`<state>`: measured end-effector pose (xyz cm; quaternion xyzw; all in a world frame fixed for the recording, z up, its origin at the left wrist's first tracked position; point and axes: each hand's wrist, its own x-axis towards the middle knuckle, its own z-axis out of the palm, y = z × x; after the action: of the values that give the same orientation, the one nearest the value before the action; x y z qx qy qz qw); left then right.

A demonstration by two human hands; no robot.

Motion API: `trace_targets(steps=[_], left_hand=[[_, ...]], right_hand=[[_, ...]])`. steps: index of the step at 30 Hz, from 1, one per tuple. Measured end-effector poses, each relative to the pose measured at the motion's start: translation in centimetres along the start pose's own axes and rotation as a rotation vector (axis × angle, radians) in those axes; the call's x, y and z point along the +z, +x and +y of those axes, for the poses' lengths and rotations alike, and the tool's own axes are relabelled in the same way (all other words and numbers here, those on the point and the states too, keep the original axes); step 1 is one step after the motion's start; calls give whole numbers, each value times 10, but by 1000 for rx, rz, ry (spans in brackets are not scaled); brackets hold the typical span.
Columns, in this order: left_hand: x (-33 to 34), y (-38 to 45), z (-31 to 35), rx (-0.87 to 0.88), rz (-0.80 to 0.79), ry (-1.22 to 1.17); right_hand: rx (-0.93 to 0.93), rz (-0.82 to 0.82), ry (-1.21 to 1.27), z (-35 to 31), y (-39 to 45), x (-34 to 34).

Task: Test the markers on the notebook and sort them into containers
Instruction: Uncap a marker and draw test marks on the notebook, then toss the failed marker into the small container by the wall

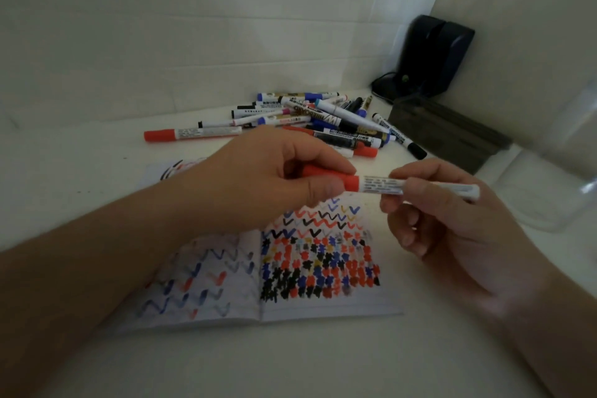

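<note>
I hold a red-capped white marker (378,185) level above the open notebook (323,268). My left hand (274,178) pinches its red cap; my right hand (445,223) grips the white barrel. The cap sits on the marker. The notebook's pages carry zigzags and blotches in red, blue and black. Behind it lies a pile of several markers (307,119), with one red-capped marker (193,134) lying apart at the left.
A dark rectangular container (449,132) stands at the right behind the pile. A clear plastic container (555,178) stands at the far right. A black device (433,58) with a cable sits in the back corner against the white walls.
</note>
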<state>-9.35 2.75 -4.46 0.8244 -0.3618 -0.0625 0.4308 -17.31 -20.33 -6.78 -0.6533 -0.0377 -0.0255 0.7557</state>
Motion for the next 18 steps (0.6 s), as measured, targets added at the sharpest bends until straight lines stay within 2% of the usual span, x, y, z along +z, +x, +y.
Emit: trace_targets(steps=[3, 6, 8, 11, 14, 16, 18], left_hand=[[-1, 0, 11, -94, -60, -124], [7, -5, 33, -182, -179, -415], [19, -12, 56, -211, -184, -512], [49, -27, 94, -84, -139, -524], [94, -41, 125, 73, -124, -482], [132, -51, 142, 102, -190, -484], [171, -61, 158, 44, -296, -534]], right_hand=[[-70, 47, -15, -9, -6, 1], [-121, 38, -63, -19, -19, 5], [-144, 66, -21, -26, -33, 9], [-112, 196, 202, -41, -72, 9], [-179, 286, 264, -42, -130, -11], [-188, 364, 260, -35, -174, -29], [-149, 458, 282, -21, -216, -46]])
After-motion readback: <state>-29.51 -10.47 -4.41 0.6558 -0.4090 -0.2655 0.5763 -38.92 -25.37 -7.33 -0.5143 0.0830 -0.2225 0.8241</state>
